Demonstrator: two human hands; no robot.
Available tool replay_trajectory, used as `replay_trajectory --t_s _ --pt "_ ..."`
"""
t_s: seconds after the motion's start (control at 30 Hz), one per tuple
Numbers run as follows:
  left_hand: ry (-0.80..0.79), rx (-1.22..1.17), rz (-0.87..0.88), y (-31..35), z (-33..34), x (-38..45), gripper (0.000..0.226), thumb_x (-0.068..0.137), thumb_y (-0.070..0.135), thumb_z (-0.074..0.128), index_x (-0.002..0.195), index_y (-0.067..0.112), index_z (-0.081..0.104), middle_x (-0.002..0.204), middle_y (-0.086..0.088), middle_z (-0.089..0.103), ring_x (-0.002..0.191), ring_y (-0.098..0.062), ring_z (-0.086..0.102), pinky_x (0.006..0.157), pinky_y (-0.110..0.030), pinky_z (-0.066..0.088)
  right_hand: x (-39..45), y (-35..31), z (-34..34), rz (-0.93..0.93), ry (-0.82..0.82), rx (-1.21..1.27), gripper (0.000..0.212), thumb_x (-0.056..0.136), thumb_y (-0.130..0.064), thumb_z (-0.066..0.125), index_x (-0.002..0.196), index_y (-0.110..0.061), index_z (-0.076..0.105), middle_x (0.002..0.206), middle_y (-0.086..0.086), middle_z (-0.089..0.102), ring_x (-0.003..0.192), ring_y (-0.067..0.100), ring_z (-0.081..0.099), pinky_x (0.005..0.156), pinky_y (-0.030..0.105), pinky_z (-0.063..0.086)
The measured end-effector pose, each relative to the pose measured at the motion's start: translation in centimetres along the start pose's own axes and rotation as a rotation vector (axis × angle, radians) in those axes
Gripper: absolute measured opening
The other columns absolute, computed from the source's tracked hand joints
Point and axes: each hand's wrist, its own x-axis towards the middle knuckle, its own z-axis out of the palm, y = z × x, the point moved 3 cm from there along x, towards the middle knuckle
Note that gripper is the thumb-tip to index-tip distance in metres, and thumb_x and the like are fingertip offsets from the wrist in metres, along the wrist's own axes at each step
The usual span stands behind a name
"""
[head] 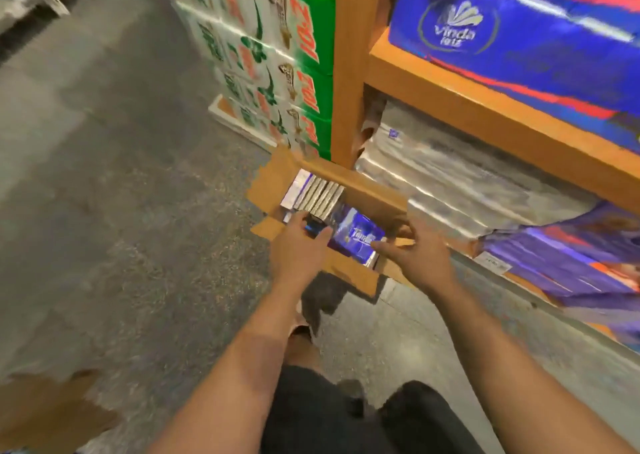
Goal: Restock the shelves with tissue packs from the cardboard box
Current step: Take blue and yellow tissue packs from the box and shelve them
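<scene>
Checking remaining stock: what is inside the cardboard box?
The cardboard box holds one flat purple tissue pack and a row of upright packs. Both hands cover parts; anything underneath is hidden.

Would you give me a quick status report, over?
Left hand and right hand on blue tissue pack in cardboard box. More packs behind. Nothing blocking.

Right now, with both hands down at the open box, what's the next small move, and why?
Probably close both hands on the blue tissue pack and lift it straight up. The left hand and right hand already flank it, fingers touching its ends but not yet wrapped round it. It lies on top in the cardboard box, beside a row of packs standing on edge, so nothing blocks a vertical lift.
</scene>
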Motion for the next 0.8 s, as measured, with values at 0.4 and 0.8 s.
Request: replay_trajectory --t_s 0.4,0.8 --pt "-0.179 0.46 0.143 -13.7 13.9 32.9 0.052 0.098 0.024 0.055 0.148 0.02 0.044 0.145 -0.005 0.051 0.134 -0.021 0.046 0.11 -0.029 0.031 28.7 13.1 25.6 0.154 -0.249 -0.309 0.07 0.09 -0.056 0.055 0.151 -0.047 0.022 0.151 0.024 0.031 0.141 0.036 0.027 0.104 0.041 0.038" --pt "-0.038 0.577 0.104 -18.3 20.7 41.7 0.037 0.084 0.051 0.067 0.102 0.019 0.06 0.114 -0.004 0.052 0.094 -0.024 0.053 0.075 -0.033 0.044 32.5 18.0 29.7 0.274 -0.111 -0.387 0.055 0.083 -0.064 0.056 0.119 -0.026 0.04 0.15 0.022 0.025 0.104 0.048 0.056 0.084 0.048 0.048"
